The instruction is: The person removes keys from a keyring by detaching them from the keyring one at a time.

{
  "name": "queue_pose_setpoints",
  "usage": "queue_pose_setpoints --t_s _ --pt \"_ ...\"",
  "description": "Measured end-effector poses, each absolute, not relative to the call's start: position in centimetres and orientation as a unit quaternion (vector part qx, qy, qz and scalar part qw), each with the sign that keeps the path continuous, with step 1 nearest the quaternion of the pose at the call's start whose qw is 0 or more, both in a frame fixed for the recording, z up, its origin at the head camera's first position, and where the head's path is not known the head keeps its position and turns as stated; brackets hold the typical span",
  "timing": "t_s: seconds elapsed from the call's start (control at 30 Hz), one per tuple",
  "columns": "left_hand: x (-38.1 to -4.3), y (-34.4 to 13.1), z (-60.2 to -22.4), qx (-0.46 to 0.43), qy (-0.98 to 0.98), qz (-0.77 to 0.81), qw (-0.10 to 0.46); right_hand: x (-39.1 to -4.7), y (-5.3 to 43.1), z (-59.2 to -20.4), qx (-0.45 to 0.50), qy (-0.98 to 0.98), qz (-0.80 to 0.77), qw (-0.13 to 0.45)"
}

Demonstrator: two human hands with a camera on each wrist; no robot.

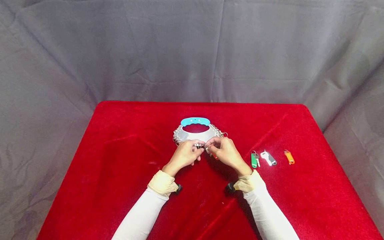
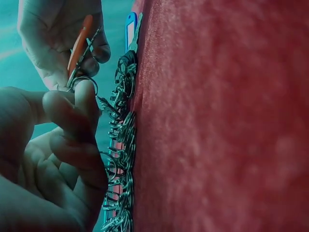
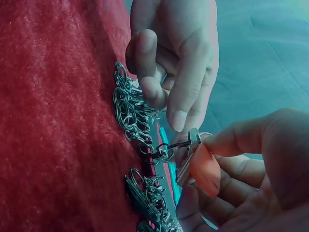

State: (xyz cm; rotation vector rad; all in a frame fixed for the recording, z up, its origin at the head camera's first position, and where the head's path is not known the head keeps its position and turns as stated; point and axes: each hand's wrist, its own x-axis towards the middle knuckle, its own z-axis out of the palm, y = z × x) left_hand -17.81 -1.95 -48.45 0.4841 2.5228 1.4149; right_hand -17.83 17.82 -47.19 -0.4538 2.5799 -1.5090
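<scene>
A metal key-holder plate point(image 1: 193, 136) with a blue handle point(image 1: 195, 120) lies on the red cloth, its curved edge lined with small rings and snap hooks. Over its near edge, both hands meet fingertip to fingertip. My left hand point(image 1: 186, 153) pinches a snap hook point(image 3: 181, 144) of the plate between thumb and forefinger. Opposite it, my right hand point(image 1: 226, 151) pinches a key ring that carries a key and an orange tag point(image 3: 205, 169). The tag hangs beside the right fingers. In the left wrist view, the split ring point(image 2: 89, 81) shows right behind the left fingertip.
Right of the hands lie a key with a green tag point(image 1: 254, 160), a key with a grey tag point(image 1: 272, 160) and a yellow-orange tag point(image 1: 290, 157). Red cloth point(image 1: 120, 186) covers the table. Grey curtains point(image 1: 168, 50) hang behind and at the sides.
</scene>
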Motion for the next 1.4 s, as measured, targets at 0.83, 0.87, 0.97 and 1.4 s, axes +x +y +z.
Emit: queue_pose_setpoints --t_s 0.83,0.87,0.97,1.4 --pt "-18.8 -1.7 -48.7 0.184 0.862 0.469 0.051 -18.1 18.4 -47.2 -0.194 0.874 -0.446 0.002" --pt "-18.9 -1.8 -48.6 0.180 0.860 0.475 0.053 -18.2 18.5 -47.2 -0.193 0.876 -0.442 0.000" --pt "-18.8 -1.9 -48.5 0.167 0.855 0.488 0.056 -18.2 18.5 -47.3 -0.189 0.873 -0.449 0.009" --pt "-18.8 -1.8 -48.1 0.166 0.861 0.480 0.022 -18.1 18.3 -47.6 -0.210 0.887 -0.410 -0.040"
